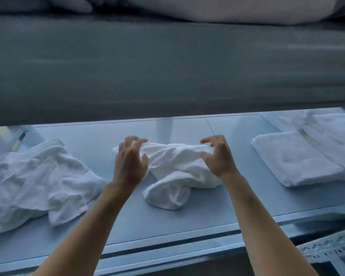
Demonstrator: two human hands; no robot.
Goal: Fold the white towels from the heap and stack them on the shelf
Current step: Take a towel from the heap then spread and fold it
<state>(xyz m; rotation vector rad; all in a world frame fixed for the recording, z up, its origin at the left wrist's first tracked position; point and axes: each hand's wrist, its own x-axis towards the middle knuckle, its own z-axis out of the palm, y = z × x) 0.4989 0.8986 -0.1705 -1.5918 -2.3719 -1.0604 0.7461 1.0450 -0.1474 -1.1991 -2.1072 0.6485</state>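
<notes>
A crumpled white towel (173,172) lies in the middle of the pale blue shelf board (127,222). My left hand (130,160) hovers over its left end with the fingers curled and spread, gripping nothing. At the towel's far right corner is my right hand (217,156); the thumb and fingers are apart, with the towel's edge lying between them. A loose heap of white towels (34,182) sits at the left of the shelf. Folded white towels (295,162) lie flat at the right.
A dark shelf board (167,66) hangs low overhead, carrying grey bedding (207,8). More white cloth (335,134) lies behind the folded towels. The shelf's metal front rail (167,253) runs just under my forearms. A perforated metal post (327,250) shows at the lower right.
</notes>
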